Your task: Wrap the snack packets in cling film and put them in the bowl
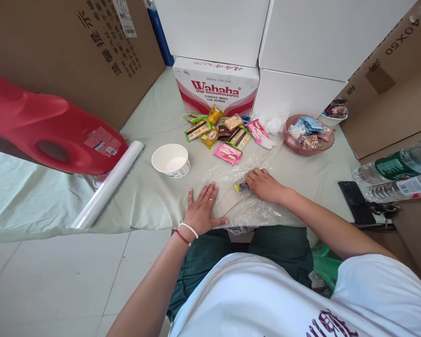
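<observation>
A sheet of clear plastic film is spread over the near edge of the cloth-covered table. My left hand lies flat on the film's left side, fingers stretched and thumb apart. Over the film's middle, my right hand has its fingers curled down on a small snack in a yellow and dark wrapper. Part of that snack is hidden under the fingers. Beyond my hands lies a loose pile of wrapped snacks, among them a pink packet and a green-edged bar. An uncovered white paper bowl stands beyond my left hand.
A film roll and a large red jug are at left. Behind the snacks stands a Wahaha carton. At right are a pink bowl of wrapped snacks, a phone and two plastic bottles. Cardboard boxes flank the table.
</observation>
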Available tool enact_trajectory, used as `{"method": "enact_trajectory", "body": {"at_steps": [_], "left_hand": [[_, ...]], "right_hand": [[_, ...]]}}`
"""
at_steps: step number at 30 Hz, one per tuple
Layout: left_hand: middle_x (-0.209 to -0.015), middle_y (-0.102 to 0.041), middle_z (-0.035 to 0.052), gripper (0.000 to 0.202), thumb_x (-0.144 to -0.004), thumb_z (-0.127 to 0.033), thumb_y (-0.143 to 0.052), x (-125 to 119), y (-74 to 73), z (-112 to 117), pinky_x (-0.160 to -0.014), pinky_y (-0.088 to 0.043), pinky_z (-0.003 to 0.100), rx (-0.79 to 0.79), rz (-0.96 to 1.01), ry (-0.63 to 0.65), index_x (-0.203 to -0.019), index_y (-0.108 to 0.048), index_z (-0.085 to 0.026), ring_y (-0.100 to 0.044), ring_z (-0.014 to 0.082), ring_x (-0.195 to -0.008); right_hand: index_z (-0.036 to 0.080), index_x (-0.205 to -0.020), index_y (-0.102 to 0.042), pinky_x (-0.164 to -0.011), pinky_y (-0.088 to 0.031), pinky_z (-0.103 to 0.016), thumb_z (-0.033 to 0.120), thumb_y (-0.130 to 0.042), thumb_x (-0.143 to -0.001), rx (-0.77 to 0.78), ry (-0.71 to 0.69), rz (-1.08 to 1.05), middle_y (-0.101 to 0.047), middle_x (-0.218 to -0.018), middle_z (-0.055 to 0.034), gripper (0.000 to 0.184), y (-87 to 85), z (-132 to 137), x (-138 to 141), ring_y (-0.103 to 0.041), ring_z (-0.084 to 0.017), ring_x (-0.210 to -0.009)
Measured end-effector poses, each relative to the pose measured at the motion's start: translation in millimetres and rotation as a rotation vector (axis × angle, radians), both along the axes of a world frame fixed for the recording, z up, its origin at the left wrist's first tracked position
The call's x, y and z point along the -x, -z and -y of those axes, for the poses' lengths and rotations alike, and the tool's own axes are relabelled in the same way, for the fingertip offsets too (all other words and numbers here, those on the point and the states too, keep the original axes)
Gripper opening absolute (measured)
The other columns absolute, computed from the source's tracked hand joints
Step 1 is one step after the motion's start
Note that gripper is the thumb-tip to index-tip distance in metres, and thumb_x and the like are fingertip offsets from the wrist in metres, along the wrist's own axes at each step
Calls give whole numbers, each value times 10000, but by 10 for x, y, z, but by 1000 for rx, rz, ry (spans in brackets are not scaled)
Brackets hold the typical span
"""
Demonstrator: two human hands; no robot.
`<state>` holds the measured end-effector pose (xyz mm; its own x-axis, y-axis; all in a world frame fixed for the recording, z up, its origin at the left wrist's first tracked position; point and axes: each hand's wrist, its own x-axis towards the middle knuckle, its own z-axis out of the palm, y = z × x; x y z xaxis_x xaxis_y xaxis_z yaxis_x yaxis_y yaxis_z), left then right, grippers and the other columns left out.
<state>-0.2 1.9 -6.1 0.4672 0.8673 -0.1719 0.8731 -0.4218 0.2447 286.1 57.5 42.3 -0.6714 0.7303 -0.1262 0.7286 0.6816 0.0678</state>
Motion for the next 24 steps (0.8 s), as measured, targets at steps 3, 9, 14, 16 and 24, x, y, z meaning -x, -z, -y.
{"method": "enact_trajectory", "body": {"at_steps": [3,9,14,16,24], "left_hand": [[-1725,-179,168,1090,-823,-740,-621,6,4,2,-1263,-2,685,-19,-3,7,-1660,-198,-185,-206,365,-1598],[-1725,-184,170,1125,-805,-754,-634,3,-7,-1,-1253,-27,711,-8,-15,4,-1660,-189,-174,-206,384,-1595],[-1724,-192,165,1126,-809,-750,-632,-1,1,4,-1255,-33,712,-12,-18,1,-1661,-183,-167,-204,384,-1596],[-1724,-193,163,1122,-814,-761,-617,7,18,8,-1257,-24,708,-16,-9,6,-1661,-182,-167,-200,378,-1598],[-1711,-219,181,1081,-822,-719,-638,39,56,28,-1264,18,693,-46,71,3,-1653,-228,-162,-235,380,-1588]], "right_hand": [[140,-1057,-634,-796,-303,-402,147,-431,-1036,-61,32,-46,-633,-1087,-151,204,-86,-7,-46,-467,-301,-1022],[151,-1095,-645,-852,-330,-428,148,-444,-1026,-137,-26,-115,-636,-1119,-155,213,-169,49,161,-467,-313,-1061],[143,-1291,-622,-1006,-354,-478,171,-446,-1033,-117,-109,-141,-652,-1227,-159,313,140,135,289,-503,-311,-1138],[121,-1417,-551,-1107,-312,-519,253,-480,-1044,-101,-111,-182,-620,-1361,-177,402,259,166,259,-488,-320,-1243],[127,-1547,-432,-1246,-152,-604,463,-434,-1073,19,-87,-247,-494,-1571,-182,581,226,263,232,-379,-323,-1462]]}}
